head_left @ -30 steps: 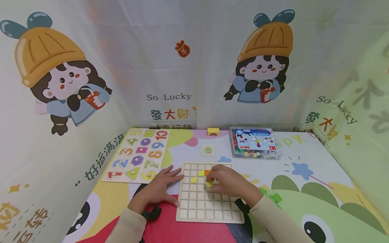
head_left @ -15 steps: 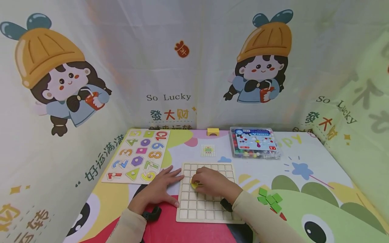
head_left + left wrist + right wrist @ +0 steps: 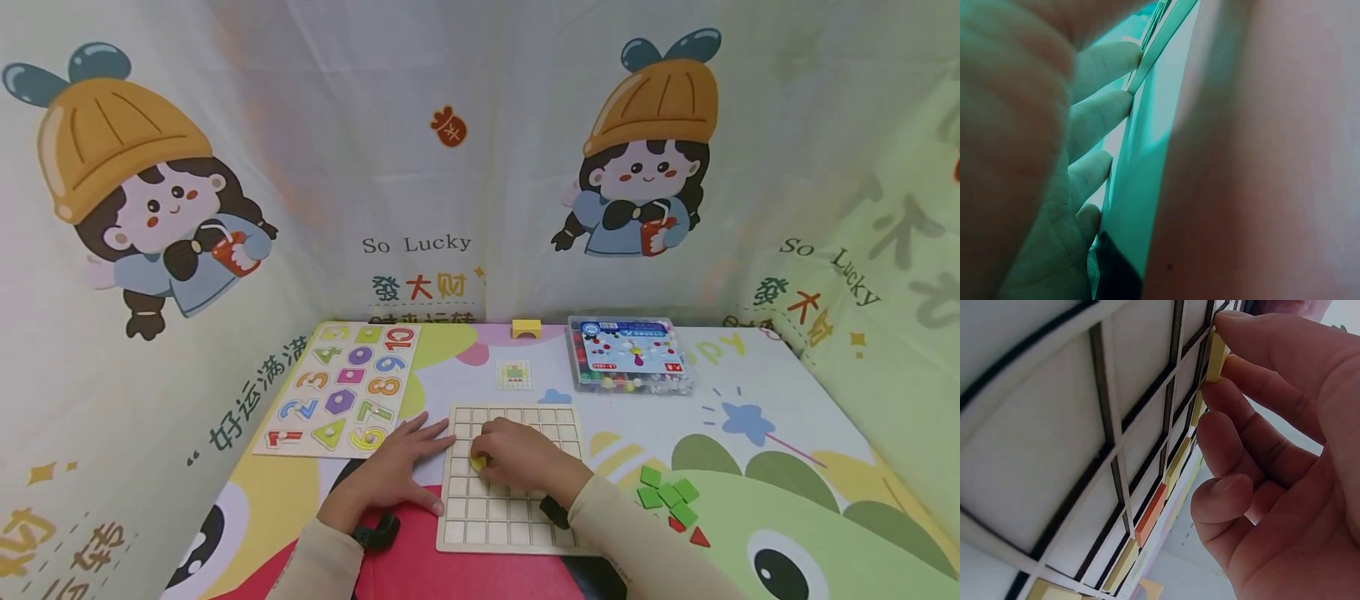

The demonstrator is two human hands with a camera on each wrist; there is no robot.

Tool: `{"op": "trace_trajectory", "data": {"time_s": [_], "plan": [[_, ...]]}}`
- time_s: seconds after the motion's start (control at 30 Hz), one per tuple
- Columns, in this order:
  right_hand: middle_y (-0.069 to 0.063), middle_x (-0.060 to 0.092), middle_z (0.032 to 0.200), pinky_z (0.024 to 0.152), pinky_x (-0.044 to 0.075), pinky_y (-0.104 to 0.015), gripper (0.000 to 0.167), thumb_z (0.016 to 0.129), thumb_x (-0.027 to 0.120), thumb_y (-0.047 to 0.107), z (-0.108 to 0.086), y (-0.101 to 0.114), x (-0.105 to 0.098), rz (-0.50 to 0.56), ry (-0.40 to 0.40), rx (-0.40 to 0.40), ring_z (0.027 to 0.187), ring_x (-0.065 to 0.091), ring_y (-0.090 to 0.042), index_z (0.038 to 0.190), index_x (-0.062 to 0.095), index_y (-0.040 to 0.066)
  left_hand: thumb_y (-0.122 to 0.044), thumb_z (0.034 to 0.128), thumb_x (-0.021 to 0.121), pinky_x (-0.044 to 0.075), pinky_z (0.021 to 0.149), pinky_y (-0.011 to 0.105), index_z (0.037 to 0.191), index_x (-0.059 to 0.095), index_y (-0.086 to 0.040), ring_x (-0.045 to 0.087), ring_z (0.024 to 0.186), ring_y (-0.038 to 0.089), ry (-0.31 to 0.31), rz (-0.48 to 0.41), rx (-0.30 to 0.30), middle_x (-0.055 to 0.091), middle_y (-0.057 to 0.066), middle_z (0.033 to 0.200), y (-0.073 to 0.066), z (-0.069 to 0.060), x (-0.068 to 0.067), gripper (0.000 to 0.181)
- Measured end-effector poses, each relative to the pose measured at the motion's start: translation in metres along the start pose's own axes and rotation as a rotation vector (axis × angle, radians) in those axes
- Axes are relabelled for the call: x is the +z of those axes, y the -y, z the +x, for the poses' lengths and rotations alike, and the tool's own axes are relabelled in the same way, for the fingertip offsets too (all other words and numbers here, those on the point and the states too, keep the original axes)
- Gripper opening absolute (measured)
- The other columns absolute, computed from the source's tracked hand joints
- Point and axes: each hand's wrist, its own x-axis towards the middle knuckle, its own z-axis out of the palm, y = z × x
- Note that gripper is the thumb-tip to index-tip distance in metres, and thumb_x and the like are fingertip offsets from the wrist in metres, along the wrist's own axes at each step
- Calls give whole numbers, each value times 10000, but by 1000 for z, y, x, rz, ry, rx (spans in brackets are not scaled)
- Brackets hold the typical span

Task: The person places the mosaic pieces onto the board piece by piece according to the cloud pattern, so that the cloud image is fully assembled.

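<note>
The wooden grid board (image 3: 517, 533) lies flat on the table. My right hand (image 3: 521, 454) is over its upper left part, pinching a small yellow piece (image 3: 478, 461). In the right wrist view the thumb and a finger of the right hand (image 3: 1285, 425) hold the yellow piece (image 3: 1215, 357) at the grid; an orange piece (image 3: 1150, 514) and other yellow pieces sit in nearby cells. My left hand (image 3: 397, 471) rests spread at the board's left edge; in the left wrist view the fingertips of the left hand (image 3: 1066, 144) touch that edge.
A number puzzle board (image 3: 352, 375) lies at the left. Behind the grid are a small pattern card (image 3: 514, 375), a yellow block (image 3: 527, 328) and a clear box of beads (image 3: 633, 354). Several green pieces (image 3: 668, 495) and red triangles (image 3: 700, 537) lie at the right.
My right hand has moved left across the grid with the yellow piece, uncovering the green and red pieces at the right. The left hand has stayed at the board's edge.
</note>
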Motion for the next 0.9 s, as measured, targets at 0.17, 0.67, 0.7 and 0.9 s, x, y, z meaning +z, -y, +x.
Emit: {"op": "trace_trajectory", "data": {"time_s": [0.17, 0.67, 0.7, 0.9], "plan": [[60, 723, 1071, 933, 597, -281, 177, 949, 808, 259, -1, 0, 1, 3, 4, 6, 1002, 632, -80, 1119, 816, 213, -620, 696, 923, 266, 1249, 717, 1558, 554, -249, 158, 1640, 412, 2, 1, 4, 386, 2, 1718, 0, 0, 0, 1008], [70, 709, 1051, 930, 594, -287, 188, 931, 830, 271, -2, 0, 4, 27, -7, 27, 985, 621, -76, 1110, 815, 215, -626, 697, 919, 260, 1255, 710, 1559, 552, -258, 160, 1641, 408, -1, 9, 10, 387, 2, 1717, 0, 0, 1, 1007], [69, 710, 1053, 933, 594, -289, 188, 931, 830, 267, -3, 0, 4, 29, -10, 27, 990, 624, -79, 1110, 815, 214, -625, 696, 920, 253, 1258, 709, 1559, 552, -258, 158, 1642, 407, -1, 8, 9, 386, 2, 1718, 0, 0, 1, 1007], [72, 715, 1053, 946, 594, -296, 192, 924, 839, 262, -5, -1, 3, 38, -22, 22, 1005, 630, -85, 1105, 815, 207, -619, 697, 921, 272, 1252, 708, 1560, 550, -262, 159, 1643, 400, 0, 9, 0, 387, -2, 1717, -1, 0, 1, 1005]]}}
